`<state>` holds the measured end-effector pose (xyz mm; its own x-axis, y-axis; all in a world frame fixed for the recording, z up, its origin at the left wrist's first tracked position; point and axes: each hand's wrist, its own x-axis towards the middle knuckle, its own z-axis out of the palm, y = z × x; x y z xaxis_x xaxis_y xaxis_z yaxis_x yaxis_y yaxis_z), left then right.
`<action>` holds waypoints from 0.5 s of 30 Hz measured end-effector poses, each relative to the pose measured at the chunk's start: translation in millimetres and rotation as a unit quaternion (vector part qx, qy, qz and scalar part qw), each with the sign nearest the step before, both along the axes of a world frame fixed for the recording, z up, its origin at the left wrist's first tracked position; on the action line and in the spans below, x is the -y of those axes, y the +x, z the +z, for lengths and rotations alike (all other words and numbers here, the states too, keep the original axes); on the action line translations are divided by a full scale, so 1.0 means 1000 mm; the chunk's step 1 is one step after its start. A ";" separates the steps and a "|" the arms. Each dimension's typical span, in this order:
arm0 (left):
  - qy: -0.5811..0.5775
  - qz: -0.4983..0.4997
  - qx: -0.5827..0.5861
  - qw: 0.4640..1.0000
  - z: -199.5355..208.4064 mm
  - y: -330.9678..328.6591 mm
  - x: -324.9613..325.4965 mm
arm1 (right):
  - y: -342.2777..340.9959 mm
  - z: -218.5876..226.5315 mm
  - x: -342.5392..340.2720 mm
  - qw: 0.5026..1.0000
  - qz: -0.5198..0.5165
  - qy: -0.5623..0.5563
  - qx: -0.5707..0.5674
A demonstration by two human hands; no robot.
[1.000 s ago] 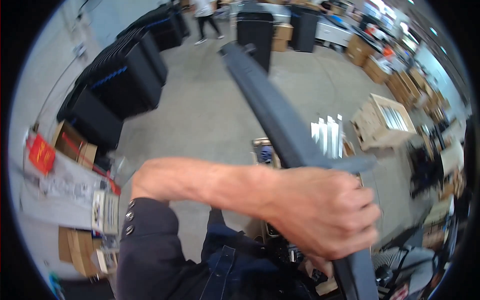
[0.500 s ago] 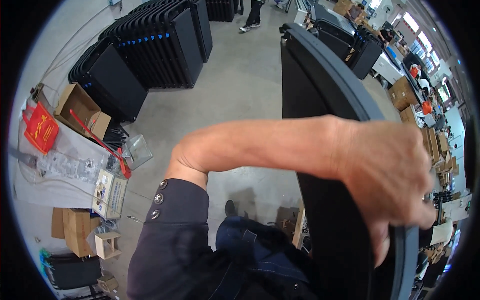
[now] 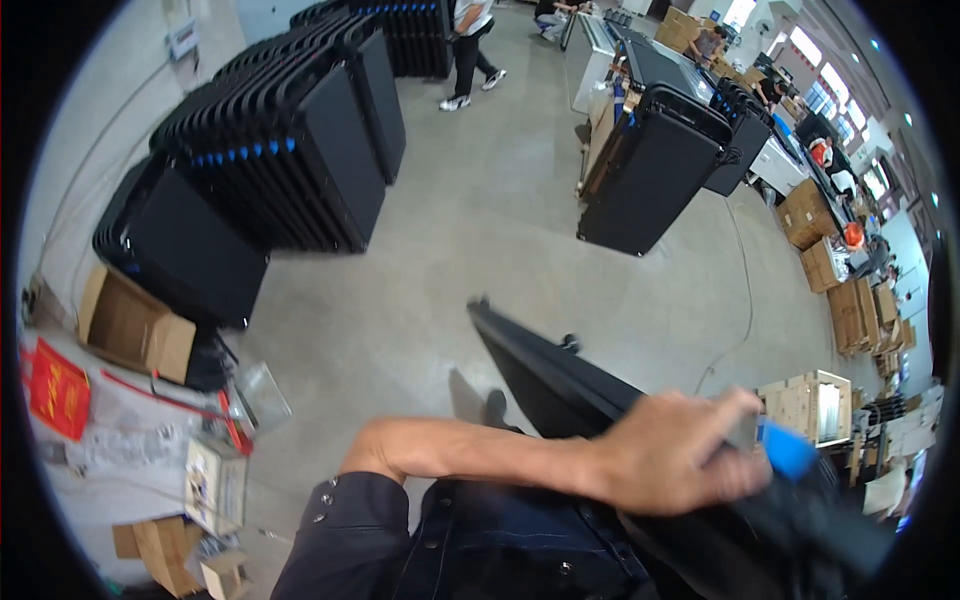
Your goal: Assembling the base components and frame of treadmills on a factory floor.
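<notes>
Presently, the left sleeve, dark and buttoned at the cuff, leads to a bare forearm laid across the front of the body. The left hand is closed over the upper edge of a black panel; its fingers are blurred. The right hand's state cannot be told. The panel lies aslant in front of the wearer, running from the lower right toward mid-floor, with a blue piece just beside the fingers; contact there cannot be confirmed. To the left are a red bag and an open cardboard box; to the right, a wooden crate. Farther off, a row of black panels stands upright at left, and another upright panel stands right of centre. Beyond, a person in dark trousers is on foot.
</notes>
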<state>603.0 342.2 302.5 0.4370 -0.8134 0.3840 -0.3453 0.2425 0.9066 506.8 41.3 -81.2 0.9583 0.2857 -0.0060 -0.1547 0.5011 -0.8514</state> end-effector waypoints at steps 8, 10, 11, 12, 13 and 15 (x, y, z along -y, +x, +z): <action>-0.002 0.227 -0.554 0.801 -0.236 0.286 -0.098 | 0.310 0.041 0.020 0.994 0.060 0.011 0.087; -0.025 0.238 -0.572 0.785 -0.264 0.347 -0.127 | 0.398 0.046 0.009 0.991 0.069 0.007 0.115; -0.016 0.252 -0.544 0.800 -0.279 0.358 -0.154 | 0.435 0.048 0.006 0.990 0.075 0.003 0.122; -0.007 0.273 -0.521 0.809 -0.290 0.367 -0.178 | 0.469 0.046 -0.004 0.988 0.088 0.002 0.124; 0.002 0.290 -0.493 0.820 -0.298 0.387 -0.191 | 0.507 0.046 -0.017 0.987 0.097 0.000 0.129; 0.021 0.330 -0.442 0.834 -0.314 0.413 -0.229 | 0.577 0.039 -0.054 0.983 0.122 -0.002 0.134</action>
